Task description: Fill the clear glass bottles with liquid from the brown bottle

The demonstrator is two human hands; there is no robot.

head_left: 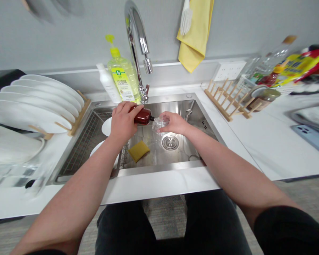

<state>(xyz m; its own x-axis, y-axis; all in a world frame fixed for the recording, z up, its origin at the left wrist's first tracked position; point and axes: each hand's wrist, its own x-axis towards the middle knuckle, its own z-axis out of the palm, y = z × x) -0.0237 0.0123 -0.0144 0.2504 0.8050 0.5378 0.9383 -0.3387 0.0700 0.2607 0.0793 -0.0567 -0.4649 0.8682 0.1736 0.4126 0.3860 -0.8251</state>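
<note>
My left hand (124, 120) is closed around a dark red-brown bottle (143, 116), tipped nearly level with its black neck pointing right. Right at that neck, my right hand (171, 123) grips a small clear cup (159, 124), its opening turned toward the bottle. Both are over the steel sink (154, 145). Whether any liquid passes between them is too small to tell. A yellow sponge (138, 151) lies on the sink bottom below the bottle, left of the drain (170, 142). White dishes (106, 126) in the wire basket (82, 141) are partly hidden by my left arm.
Behind the sink stand a chrome faucet (138, 46), a yellow-green dish soap bottle (123, 79) and a white bottle (108, 85). White plates (29, 109) fill a rack at left. A wooden rack (228, 99), jars and a phone (312, 140) are at right. A yellow cloth (196, 35) hangs above.
</note>
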